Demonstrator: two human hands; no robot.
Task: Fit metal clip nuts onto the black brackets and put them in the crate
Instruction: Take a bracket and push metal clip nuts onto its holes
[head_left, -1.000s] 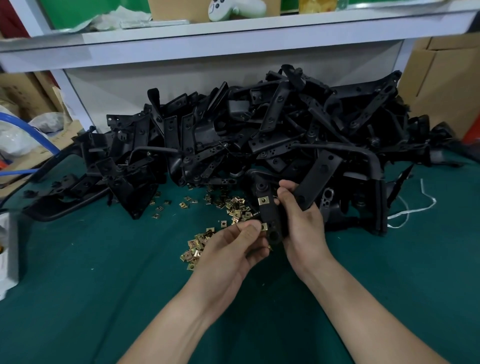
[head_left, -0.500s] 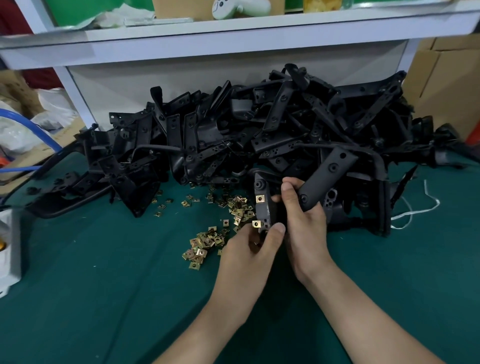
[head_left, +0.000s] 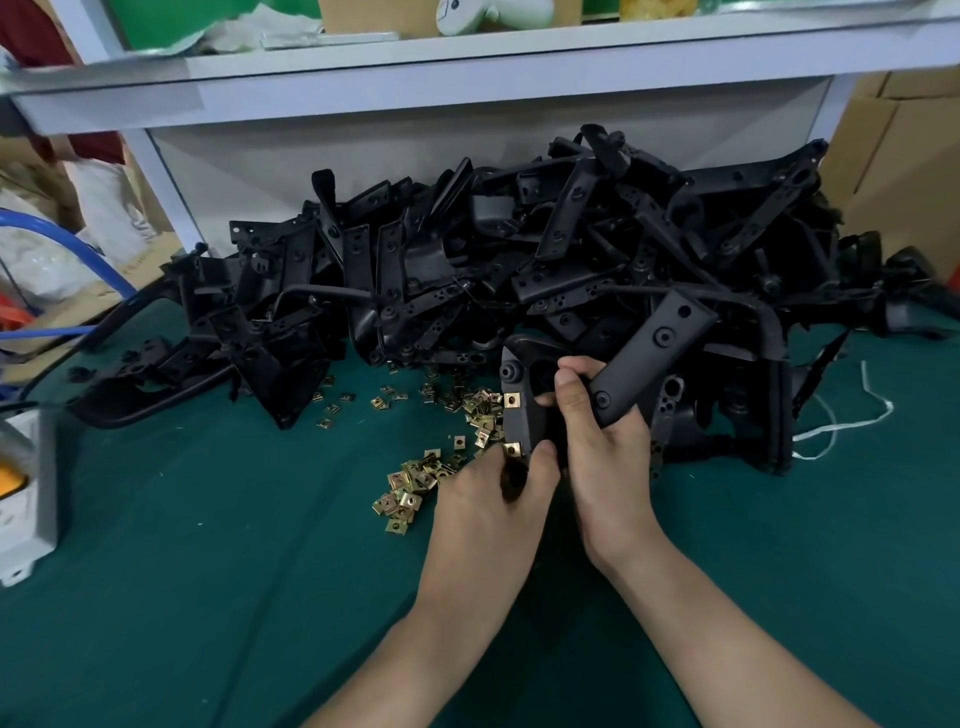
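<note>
Two hands meet at table centre, both on one black bracket (head_left: 521, 423) lifted just in front of the big bracket pile (head_left: 519, 260). We see the right hand (head_left: 605, 457) wrapped around the bracket's middle, fingers curled over the long flat arm that angles up and right, thumb pointing up at the inner side. The left hand (head_left: 491, 501) comes in from below-left, and its thumb and fingertips pinch the bracket's lower end. Two clip nuts are already on the bracket's left edge: the upper clip nut (head_left: 512, 400) sits above the left hand, clear of both hands, while the lower clip nut (head_left: 512, 449) is right at the left fingertips, touching or nearly so; we cannot tell which.

Loose clip nuts (head_left: 410, 486) lie scattered on the green table cloth (head_left: 208, 571), just left of the left hand and running up toward the pile. A white string (head_left: 841, 426) lies to the right of the pile. A white box (head_left: 21, 493) sits at the left edge, with a blue hose (head_left: 78, 244) behind it. A white shelf (head_left: 467, 88) runs across the top, and cardboard boxes (head_left: 893, 156) stand at far right.
</note>
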